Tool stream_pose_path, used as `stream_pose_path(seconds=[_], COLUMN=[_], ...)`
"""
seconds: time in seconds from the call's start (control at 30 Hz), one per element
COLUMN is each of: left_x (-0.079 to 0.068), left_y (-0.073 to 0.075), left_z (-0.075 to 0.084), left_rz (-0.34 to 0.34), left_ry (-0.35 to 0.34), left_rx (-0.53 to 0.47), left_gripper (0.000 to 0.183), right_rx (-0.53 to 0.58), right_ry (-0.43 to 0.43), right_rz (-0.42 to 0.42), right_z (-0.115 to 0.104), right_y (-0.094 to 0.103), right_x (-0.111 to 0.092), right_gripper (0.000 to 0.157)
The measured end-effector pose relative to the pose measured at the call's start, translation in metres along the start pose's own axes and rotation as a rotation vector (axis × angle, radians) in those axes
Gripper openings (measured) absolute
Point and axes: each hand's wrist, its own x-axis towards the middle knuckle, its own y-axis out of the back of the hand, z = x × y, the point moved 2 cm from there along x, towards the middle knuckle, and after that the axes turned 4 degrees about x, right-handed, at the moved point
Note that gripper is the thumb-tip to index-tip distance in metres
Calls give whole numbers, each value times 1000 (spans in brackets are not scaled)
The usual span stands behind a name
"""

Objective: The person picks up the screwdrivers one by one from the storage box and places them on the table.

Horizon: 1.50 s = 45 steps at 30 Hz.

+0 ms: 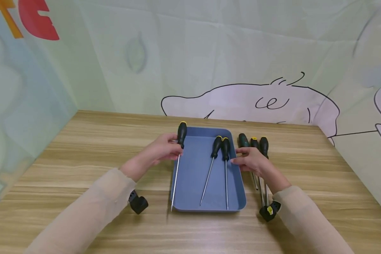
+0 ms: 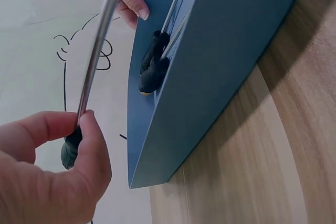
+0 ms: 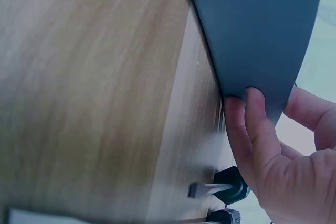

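My left hand (image 1: 163, 148) pinches a long screwdriver (image 1: 182, 132) between thumb and fingertips, where its black, yellow-capped handle meets the shank. That screwdriver is raised over the left edge of a shallow blue tray (image 1: 192, 169), its shank slanting down past the near left corner. Inside the tray lie two similar screwdrivers, a left one (image 1: 216, 146) and a right one (image 1: 226, 150), handles toward the back. My right hand (image 1: 252, 160) grips the tray's right wall (image 3: 252, 40), its fingers against the outside and the thumb (image 2: 137, 4) over the rim.
Right of the tray, three more screwdrivers (image 1: 264, 144) lie on the wooden table (image 1: 308, 176), partly hidden by my right hand and wrist. One of them has a dark green handle (image 1: 243, 140). A printed cloth backdrop (image 1: 190, 63) rises behind the table's back edge.
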Motion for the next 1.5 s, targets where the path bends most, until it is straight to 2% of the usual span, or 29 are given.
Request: stream_pose_path(seconds=[0.23,0.53,1.07,1.5], left_x=[-1,-3,-1,6], left_y=[9,19,29,37], left_z=[-7,-12,-22,-31], left_rz=[18,31,52,75], left_ry=[-7,-24,15,50], left_rx=[-1,6,20,-16], left_gripper=[56,50,57,60], right_rx=[-14,-21,-6,0], right_ry=[-4,-5,-4,-4], right_rz=[9,11,0,4], right_z=[-1,-3,-1,0], right_y=[0,-2,-1,0], right_x=[-1,-2,-1,0], right_gripper=[62,62,62,62])
